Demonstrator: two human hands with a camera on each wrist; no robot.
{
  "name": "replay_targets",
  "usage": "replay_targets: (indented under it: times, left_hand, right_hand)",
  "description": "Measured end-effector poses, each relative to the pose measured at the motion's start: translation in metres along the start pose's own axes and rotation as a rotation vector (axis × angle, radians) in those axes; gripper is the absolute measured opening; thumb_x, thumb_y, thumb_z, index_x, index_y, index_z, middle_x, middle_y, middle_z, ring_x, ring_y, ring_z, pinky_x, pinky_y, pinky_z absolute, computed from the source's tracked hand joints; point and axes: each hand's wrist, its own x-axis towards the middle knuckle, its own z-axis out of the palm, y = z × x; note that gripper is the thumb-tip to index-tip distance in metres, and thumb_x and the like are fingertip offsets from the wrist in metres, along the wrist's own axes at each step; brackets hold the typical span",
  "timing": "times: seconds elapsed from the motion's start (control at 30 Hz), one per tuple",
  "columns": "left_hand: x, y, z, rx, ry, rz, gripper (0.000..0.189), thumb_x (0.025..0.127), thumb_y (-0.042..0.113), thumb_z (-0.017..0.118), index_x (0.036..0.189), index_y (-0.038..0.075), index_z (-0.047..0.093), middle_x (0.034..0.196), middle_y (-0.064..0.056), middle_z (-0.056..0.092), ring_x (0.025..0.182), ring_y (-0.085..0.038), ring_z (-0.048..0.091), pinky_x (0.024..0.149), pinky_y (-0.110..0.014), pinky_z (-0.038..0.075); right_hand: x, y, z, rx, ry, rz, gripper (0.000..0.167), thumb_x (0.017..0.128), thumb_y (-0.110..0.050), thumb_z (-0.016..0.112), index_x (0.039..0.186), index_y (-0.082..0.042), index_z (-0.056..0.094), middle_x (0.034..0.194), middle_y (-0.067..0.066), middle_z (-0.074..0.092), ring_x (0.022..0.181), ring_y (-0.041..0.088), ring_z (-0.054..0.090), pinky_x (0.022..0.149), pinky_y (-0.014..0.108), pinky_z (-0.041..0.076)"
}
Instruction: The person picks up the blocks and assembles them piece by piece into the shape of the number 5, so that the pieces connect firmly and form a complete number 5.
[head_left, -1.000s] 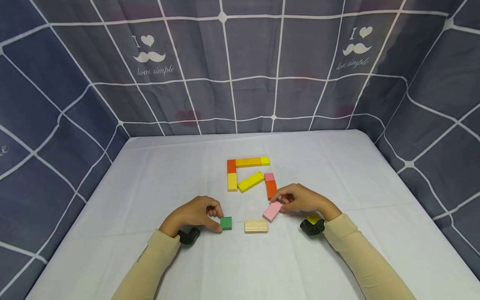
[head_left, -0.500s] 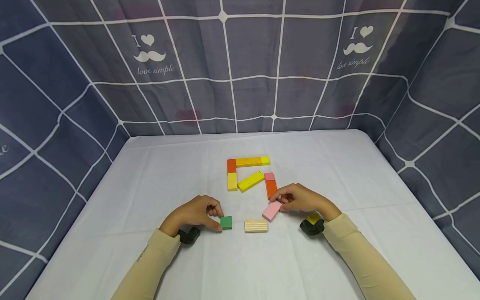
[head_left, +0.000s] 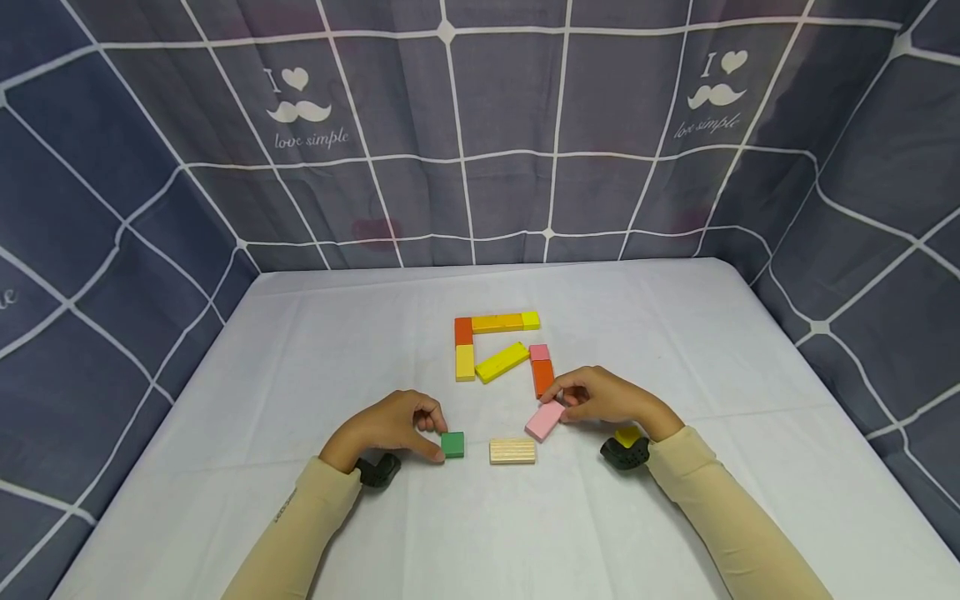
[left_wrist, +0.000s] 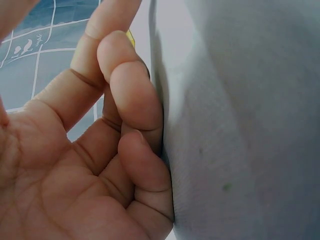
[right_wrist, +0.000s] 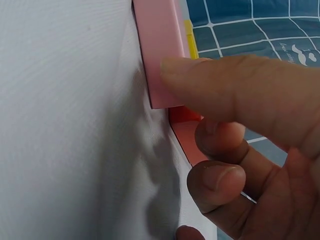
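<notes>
In the head view my left hand [head_left: 397, 423] lies on the table with thumb and index finger at a small green block [head_left: 452, 445], pinching its near-left edges. The left wrist view shows the other fingers curled against the cloth; the green block is hidden there. My right hand [head_left: 603, 395] pinches a pink rectangular block [head_left: 544, 421] between thumb and index finger, and it lies slanted on the table. In the right wrist view the thumb presses the pink block's [right_wrist: 162, 45] side. Between the two hands sits a ridged natural-wood block [head_left: 512, 452], touched by neither.
Farther back, an orange-red block [head_left: 463, 331], a long orange block [head_left: 497, 324] and yellow blocks form a corner. Inside it a yellow block [head_left: 502, 362] lies slanted. A small pink block [head_left: 539, 352] and a red-orange block [head_left: 543, 379] adjoin. Another yellow block [head_left: 627, 437] is partly behind the right wrist.
</notes>
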Motion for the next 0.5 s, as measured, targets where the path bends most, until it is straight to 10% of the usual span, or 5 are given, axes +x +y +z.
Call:
replay_targets:
  times: [0.5]
  left_hand:
    - [0.000, 0.000, -0.001, 0.013, -0.002, -0.001, 0.024, 0.078, 0.015, 0.097, 0.092, 0.012, 0.077, 0.085, 0.004, 0.063, 0.082, -0.014, 0.054, 0.077, -0.025, 0.046]
  right_hand:
    - [-0.001, -0.012, 0.001, 0.046, 0.051, -0.025, 0.025, 0.096, -0.003, 0.079, 0.120, 0.003, 0.077, 0.087, -0.004, 0.059, 0.081, 0.010, 0.052, 0.072, 0.021, 0.043]
